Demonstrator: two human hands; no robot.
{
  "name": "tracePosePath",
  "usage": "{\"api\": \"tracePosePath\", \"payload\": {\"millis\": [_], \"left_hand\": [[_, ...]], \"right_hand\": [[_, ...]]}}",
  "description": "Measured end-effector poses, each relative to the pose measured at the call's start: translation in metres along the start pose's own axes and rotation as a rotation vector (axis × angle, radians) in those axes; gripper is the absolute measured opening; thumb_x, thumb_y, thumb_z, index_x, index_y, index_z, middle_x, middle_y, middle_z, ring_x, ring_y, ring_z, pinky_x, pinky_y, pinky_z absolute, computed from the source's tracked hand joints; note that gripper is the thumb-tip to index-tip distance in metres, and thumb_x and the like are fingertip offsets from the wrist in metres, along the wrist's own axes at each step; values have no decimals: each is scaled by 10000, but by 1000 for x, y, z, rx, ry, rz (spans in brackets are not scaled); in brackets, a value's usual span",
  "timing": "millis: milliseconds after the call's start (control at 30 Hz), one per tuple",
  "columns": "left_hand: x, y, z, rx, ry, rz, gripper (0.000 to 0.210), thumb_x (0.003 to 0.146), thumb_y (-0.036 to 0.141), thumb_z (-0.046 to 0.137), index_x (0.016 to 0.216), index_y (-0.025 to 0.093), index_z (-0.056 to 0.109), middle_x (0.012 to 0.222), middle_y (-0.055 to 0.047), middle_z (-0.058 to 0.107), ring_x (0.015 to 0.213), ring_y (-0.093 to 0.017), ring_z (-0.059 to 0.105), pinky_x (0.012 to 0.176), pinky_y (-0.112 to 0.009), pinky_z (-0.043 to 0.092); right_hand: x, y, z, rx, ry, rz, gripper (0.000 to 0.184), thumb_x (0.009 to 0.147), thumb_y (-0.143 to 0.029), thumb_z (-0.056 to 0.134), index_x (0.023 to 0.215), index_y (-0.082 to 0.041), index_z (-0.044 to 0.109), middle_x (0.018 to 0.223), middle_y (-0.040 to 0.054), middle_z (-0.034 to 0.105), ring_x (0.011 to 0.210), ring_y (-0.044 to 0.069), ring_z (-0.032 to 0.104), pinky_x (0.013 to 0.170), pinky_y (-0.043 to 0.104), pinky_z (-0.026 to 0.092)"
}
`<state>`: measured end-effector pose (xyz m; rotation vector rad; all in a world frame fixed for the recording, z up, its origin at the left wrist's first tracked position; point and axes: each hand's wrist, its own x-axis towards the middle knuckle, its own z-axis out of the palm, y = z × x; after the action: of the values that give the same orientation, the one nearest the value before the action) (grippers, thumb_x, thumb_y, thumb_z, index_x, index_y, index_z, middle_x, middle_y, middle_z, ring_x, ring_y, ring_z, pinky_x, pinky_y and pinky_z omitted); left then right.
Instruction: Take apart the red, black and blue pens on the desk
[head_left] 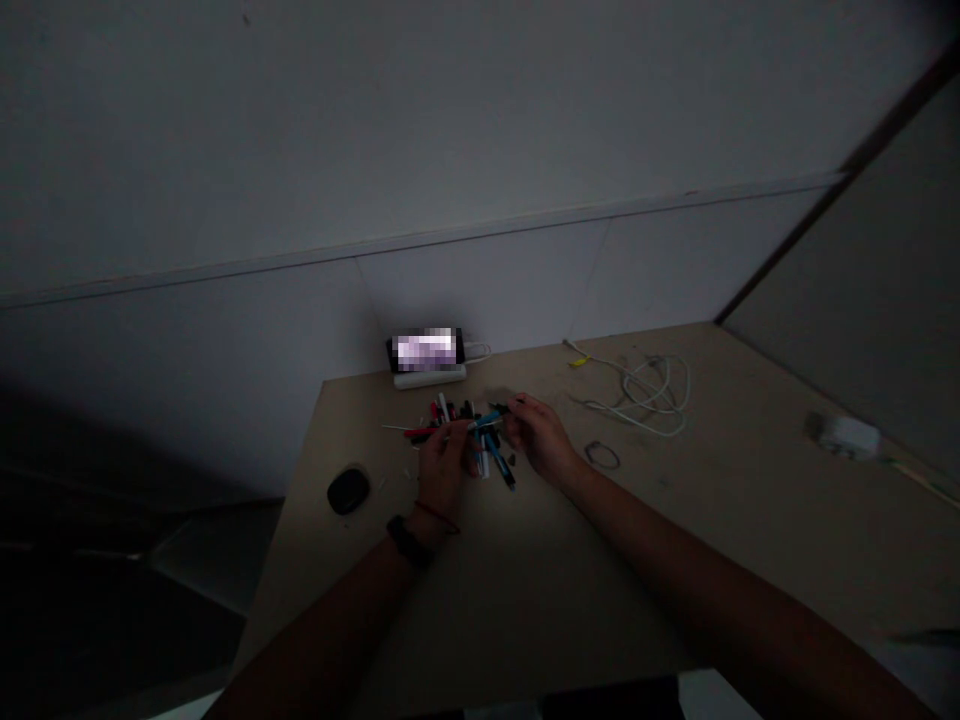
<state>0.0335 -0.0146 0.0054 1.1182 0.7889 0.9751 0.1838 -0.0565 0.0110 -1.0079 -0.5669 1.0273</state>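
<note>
Both hands meet over a loose pile of pens and pen parts (484,462) on the table. Closed around the near end of a blue pen (487,418) is my left hand (444,465), with a dark watch and a thin cord on its wrist. My right hand (536,435) pinches the dark far end of that same pen; whether this end is a separate piece is too dim to tell. Red, white, black and blue pieces lie beneath and around the fingers, among them a red pen (417,434) left of my left hand.
Behind the pile a lit phone (426,350) leans on a white block (430,378) by the wall. A black rounded case (348,491) lies at left. To the right are a coiled white cable (660,400), a thin dark loop (602,456) and a white plug adapter (849,437).
</note>
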Motion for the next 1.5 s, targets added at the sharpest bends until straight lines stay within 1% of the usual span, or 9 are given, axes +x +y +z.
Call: {"api": "tracePosePath", "payload": {"millis": [367, 567, 700, 800, 933, 1000, 1100, 1300, 1500], "left_hand": [[-2, 1, 2, 161, -70, 3, 497, 818, 620, 656, 836, 124, 700, 584, -1, 642, 401, -69, 478, 419, -203, 364], [-8, 3, 4, 210, -120, -2, 581, 887, 661, 530, 1039, 120, 678, 515, 23, 605, 342, -74, 422, 364, -198, 299], [-9, 3, 5, 209, -128, 4, 580, 905, 661, 495, 1052, 122, 652, 475, 36, 572, 337, -70, 391, 364, -188, 286], [-8, 3, 5, 198, -135, 1, 511, 886, 616, 562, 1043, 136, 637, 508, 40, 578, 351, -68, 402, 367, -184, 297], [-9, 3, 5, 253, -113, 23, 397, 773, 449, 760, 1018, 167, 624, 642, 36, 625, 397, -58, 451, 391, -179, 352], [-10, 3, 6, 267, -90, 31, 354, 774, 418, 759, 982, 173, 611, 665, 36, 628, 397, -56, 455, 394, -181, 363], [-9, 3, 6, 257, -74, 39, 316, 838, 459, 684, 928, 174, 583, 638, 39, 614, 376, -56, 438, 384, -183, 349], [-9, 2, 5, 255, -109, 36, 414, 872, 584, 601, 803, 180, 550, 567, 39, 585, 364, -58, 414, 384, -186, 317], [-10, 5, 5, 325, -119, 48, 478, 895, 638, 531, 792, 174, 582, 518, 48, 538, 373, -71, 417, 400, -197, 321]], "right_hand": [[0, -1, -1, 0, -14, -15, 408, 736, -508, 791, 643, -204, 534, 510, -55, 491, 408, 74, 373, 380, 232, 228], [1, 1, -2, 3, -19, -36, 397, 732, -496, 803, 660, -197, 551, 527, -60, 487, 416, 67, 373, 396, 227, 240], [1, 1, -3, 20, -27, -20, 357, 721, -489, 806, 727, -191, 610, 535, -61, 486, 421, 72, 376, 393, 225, 244], [1, 0, -2, 24, -27, -11, 349, 719, -487, 802, 753, -190, 622, 545, -59, 488, 430, 77, 382, 394, 228, 246], [0, -1, -1, 17, -13, -23, 369, 707, -488, 811, 705, -196, 585, 537, -60, 483, 428, 76, 374, 396, 231, 247], [0, -1, -1, 11, -11, -29, 386, 703, -492, 815, 678, -197, 568, 529, -61, 478, 423, 74, 369, 394, 230, 242], [0, 0, -1, -1, -17, -28, 396, 705, -494, 816, 655, -196, 560, 524, -58, 480, 422, 73, 374, 395, 230, 240], [0, 1, -2, -8, -32, -34, 386, 710, -505, 808, 687, -200, 572, 531, -56, 492, 427, 76, 382, 408, 236, 248], [-2, -1, -1, -16, -33, -48, 395, 723, -516, 799, 679, -207, 556, 525, -55, 488, 438, 87, 379, 421, 248, 257]]}}
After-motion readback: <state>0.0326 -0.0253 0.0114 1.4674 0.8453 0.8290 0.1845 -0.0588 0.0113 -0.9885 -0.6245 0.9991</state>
